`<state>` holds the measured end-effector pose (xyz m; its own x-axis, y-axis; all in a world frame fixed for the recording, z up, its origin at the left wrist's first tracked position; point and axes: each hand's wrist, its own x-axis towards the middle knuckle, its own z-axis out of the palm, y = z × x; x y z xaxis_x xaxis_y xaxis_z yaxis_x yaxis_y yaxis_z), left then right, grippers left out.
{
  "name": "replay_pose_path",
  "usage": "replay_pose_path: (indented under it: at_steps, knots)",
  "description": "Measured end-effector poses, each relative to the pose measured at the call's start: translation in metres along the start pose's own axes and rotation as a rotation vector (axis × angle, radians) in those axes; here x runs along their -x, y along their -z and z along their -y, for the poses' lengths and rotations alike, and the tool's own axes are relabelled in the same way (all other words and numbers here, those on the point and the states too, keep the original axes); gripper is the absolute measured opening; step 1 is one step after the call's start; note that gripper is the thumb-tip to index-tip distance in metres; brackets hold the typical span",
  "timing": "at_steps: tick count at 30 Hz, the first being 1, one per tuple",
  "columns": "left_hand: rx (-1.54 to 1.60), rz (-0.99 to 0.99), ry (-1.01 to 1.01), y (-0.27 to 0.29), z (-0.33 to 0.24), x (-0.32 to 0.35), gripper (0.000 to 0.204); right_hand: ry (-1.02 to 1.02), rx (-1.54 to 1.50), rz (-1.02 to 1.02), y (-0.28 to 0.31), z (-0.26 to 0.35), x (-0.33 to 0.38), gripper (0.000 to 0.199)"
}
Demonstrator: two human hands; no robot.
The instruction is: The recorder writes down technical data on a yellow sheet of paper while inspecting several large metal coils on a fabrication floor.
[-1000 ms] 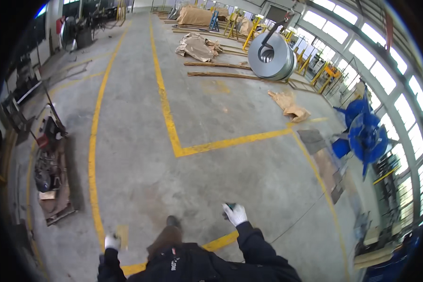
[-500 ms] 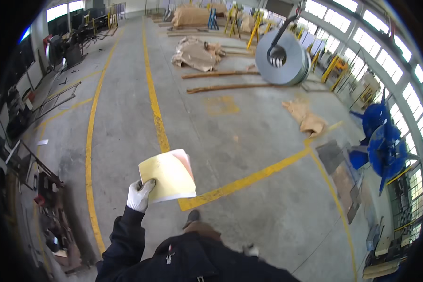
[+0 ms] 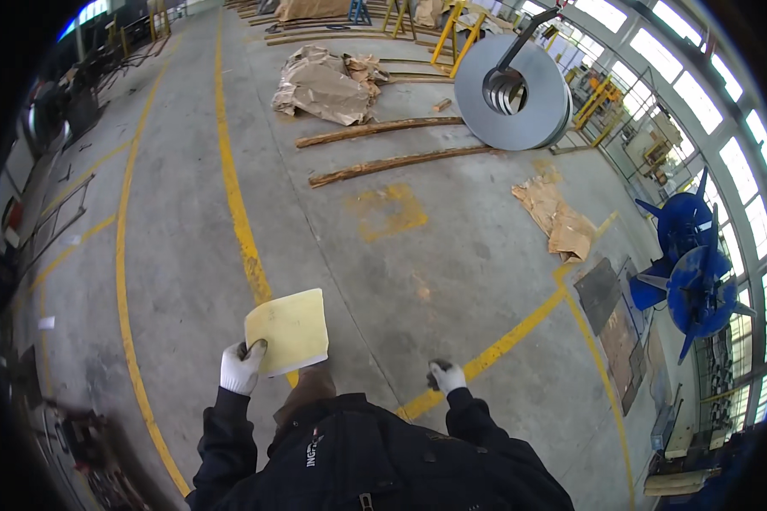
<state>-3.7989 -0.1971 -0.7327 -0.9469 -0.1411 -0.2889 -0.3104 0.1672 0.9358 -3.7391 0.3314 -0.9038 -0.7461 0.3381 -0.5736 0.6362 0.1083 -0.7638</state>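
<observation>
View from the head, looking down over a concrete workshop floor [image 3: 452, 255]. The left hand [image 3: 241, 366], in a white work glove, is closed on the lower left corner of a pale yellow sheaf of paper [image 3: 288, 330], thumb over the top face and fingers underneath; the sheaf lies nearly flat, extending forward and to the right of that hand, above a yellow floor line [image 3: 239, 221]. The right hand [image 3: 446, 376], also gloved, hangs well apart from the sheaf, out at the person's right side; its fingers appear curled, and whether they enclose anything cannot be told at this size. Far ahead of both hands lie two long wooden beams [image 3: 383, 146], crumpled brown wrapping [image 3: 324, 83] and a large steel coil [image 3: 513, 104]; a blue reel stand [image 3: 690, 272] is well off to the right of the right hand. As a judgement: a one-corner pinch lets the sheets droop and fan, so the papers are best carried with the grip kept firm, the sheaf level, and the free hand brought under the far edge if they must be read or passed on.
</observation>
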Motion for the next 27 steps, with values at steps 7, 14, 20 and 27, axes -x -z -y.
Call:
replay_pose_path:
  at_steps: [7, 14, 20, 27]
  knots:
    - [-0.333, 0.167, -0.249, -0.048, -0.16, -0.278, 0.028, -0.417, 0.158, -0.098, -0.046, 0.06, -0.066, 0.032]
    - [-0.224, 0.325, -0.186, -0.155, -0.241, -0.539, 0.036, -0.587, 0.271, -0.155, -0.08, 0.154, -0.253, 0.031]
    - [-0.123, 0.252, -0.165, -0.24, -0.346, -0.767, 0.035, -0.383, 0.466, 0.049, -0.075, 0.325, -0.561, 0.02]
    - [0.222, 0.191, -0.023, -0.286, -0.439, -0.976, 0.032, 0.028, -0.252, -0.034, -0.032, 0.671, -0.817, 0.031]
